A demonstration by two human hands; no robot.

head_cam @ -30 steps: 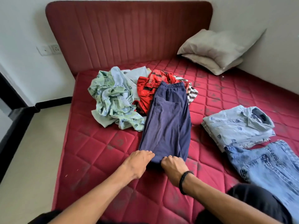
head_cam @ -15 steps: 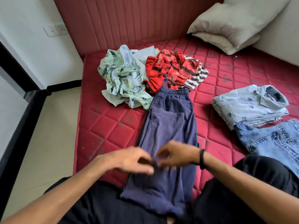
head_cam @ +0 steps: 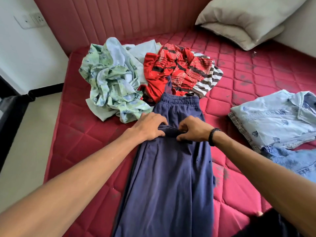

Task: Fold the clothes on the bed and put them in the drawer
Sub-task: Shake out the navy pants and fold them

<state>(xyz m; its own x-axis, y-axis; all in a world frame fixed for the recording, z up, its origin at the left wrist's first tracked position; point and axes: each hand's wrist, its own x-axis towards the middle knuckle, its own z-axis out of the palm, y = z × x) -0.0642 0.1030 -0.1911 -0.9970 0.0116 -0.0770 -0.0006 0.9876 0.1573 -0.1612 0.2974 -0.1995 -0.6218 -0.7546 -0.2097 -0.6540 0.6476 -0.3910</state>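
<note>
Navy blue trousers (head_cam: pixel 171 177) lie lengthwise on the red mattress (head_cam: pixel 82 139), their elastic waistband toward the headboard. My left hand (head_cam: pixel 150 126) and my right hand (head_cam: pixel 193 128) grip a bunched edge of the navy cloth a little below the waistband, side by side. Behind them is an unfolded heap: a green and pale blue floral garment (head_cam: pixel 111 79), a red patterned garment (head_cam: pixel 172 69) and a brown and white striped one (head_cam: pixel 208 79). On the right lie a folded pale blue shirt (head_cam: pixel 273 117) and light blue jeans (head_cam: pixel 294 159).
Two beige pillows (head_cam: pixel 246 19) rest in the far right corner against the wall. The padded red headboard (head_cam: pixel 119 19) runs along the back. Pale floor (head_cam: pixel 24 151) lies left of the bed, with a dark frame at the far left edge. No drawer is in view.
Both hands have carried the trousers' lower end up from the near edge toward the waistband, and the trousers have been drawn toward me. The camera has tilted down and closer.
</note>
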